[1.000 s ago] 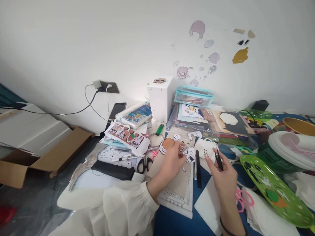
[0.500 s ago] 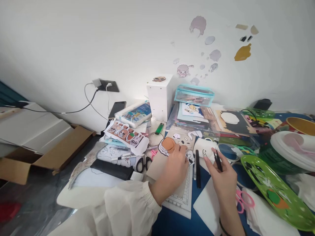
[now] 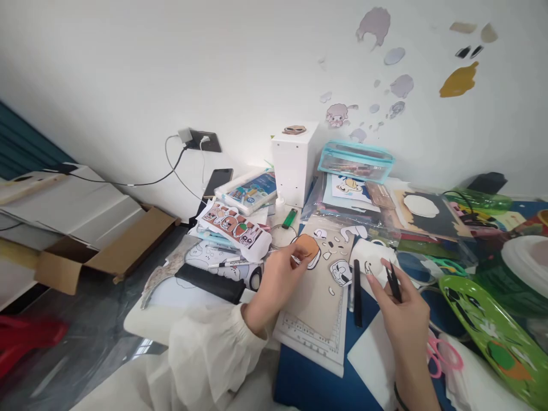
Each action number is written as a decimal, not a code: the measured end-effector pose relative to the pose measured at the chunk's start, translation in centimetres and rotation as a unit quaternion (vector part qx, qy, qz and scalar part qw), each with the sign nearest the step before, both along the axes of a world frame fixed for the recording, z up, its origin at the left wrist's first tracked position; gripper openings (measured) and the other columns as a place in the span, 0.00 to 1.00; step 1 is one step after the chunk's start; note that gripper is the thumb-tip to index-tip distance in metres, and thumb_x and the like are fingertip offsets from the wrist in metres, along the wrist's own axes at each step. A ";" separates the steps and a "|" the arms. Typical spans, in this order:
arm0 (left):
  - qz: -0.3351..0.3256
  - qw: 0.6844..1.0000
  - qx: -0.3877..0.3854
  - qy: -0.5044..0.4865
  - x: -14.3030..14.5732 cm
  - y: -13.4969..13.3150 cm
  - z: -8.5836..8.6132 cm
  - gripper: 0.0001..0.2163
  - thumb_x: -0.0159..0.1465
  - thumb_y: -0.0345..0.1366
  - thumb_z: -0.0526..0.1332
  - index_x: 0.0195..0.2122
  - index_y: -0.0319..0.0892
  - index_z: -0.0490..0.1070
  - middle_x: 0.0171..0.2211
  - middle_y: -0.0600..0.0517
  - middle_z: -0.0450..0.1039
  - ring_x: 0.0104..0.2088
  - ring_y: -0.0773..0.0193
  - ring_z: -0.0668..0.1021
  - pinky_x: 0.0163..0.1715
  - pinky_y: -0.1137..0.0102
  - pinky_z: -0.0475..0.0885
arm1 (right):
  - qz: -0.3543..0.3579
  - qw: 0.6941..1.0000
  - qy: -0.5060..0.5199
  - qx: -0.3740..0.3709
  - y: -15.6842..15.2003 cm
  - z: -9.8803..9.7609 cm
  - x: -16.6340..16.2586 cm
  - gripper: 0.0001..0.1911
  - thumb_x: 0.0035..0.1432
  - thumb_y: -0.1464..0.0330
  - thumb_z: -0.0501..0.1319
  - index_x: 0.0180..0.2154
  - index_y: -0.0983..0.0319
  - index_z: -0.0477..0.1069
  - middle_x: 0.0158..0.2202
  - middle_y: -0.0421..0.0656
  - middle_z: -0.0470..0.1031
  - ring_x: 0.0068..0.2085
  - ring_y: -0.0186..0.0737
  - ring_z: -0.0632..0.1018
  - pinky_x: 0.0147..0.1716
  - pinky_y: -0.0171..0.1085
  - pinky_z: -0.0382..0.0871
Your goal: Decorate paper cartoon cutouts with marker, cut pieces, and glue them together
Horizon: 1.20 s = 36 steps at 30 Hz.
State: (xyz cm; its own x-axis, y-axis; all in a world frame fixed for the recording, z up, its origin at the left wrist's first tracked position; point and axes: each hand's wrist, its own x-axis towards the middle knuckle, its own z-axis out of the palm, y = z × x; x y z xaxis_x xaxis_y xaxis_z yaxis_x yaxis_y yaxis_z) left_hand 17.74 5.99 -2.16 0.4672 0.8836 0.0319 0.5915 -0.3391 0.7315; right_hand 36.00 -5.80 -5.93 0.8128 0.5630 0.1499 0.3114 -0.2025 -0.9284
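Note:
My left hand [image 3: 280, 279] is closed in a pinch at the lower edge of an orange paper cutout [image 3: 307, 245]. Under that cutout shows a white, black-outlined drawing, partly hidden by my fingers. Both lie on the left side of a grey-beige card [image 3: 314, 299], among small white paper cutouts, one of them a drawn face [image 3: 340, 272]. My right hand [image 3: 402, 311] holds black tweezers [image 3: 393, 283], points upward. Its fingertips are close to a white piece with a small drawn face [image 3: 372, 260]; whether they touch it I cannot tell.
A black stick [image 3: 357, 294] and a white ruled board [image 3: 312, 349] lie by the card. Pink scissors [image 3: 443, 354] and a green tray [image 3: 488, 337] are at right. Printed strips [image 3: 235, 225], a black pouch [image 3: 209, 283] and a green lighter [image 3: 290, 218] crowd the left. Behind stands a white box [image 3: 293, 171].
My left hand has shifted left across the card to the orange cutout's lower edge, uncovering the face cutout. My right hand still holds the tweezers. The view has swung left.

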 end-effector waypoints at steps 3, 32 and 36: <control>-0.056 0.998 -0.011 -0.018 1.0 -0.9 -0.4 0.06 0.61 0.31 0.59 0.39 0.43 0.73 0.34 0.52 0.79 0.30 0.63 0.78 0.34 0.69 0.72 | 0.000 1.000 0.000 -0.001 0.0 0.0 -0.1 0.37 0.43 0.51 0.67 0.50 0.67 0.73 0.22 0.39 0.66 0.22 0.33 0.61 0.22 0.33 0.63; -0.067 0.997 0.000 0.045 5.9 -1.2 -0.2 0.10 0.59 0.26 0.57 0.41 0.37 0.71 0.31 0.46 0.76 0.34 0.53 0.78 0.36 0.62 0.71 | -0.007 0.999 0.026 0.018 -0.4 0.1 -0.2 0.35 0.42 0.52 0.69 0.50 0.65 0.74 0.21 0.38 0.65 0.23 0.33 0.63 0.23 0.33 0.64; -0.089 0.996 -0.009 0.016 6.2 -1.4 -0.1 0.10 0.57 0.22 0.58 0.39 0.38 0.72 0.29 0.48 0.75 0.33 0.55 0.78 0.35 0.64 0.71 | -0.012 0.999 0.023 0.019 -0.5 0.2 -0.2 0.35 0.42 0.52 0.68 0.50 0.66 0.74 0.25 0.42 0.70 0.24 0.35 0.67 0.25 0.33 0.67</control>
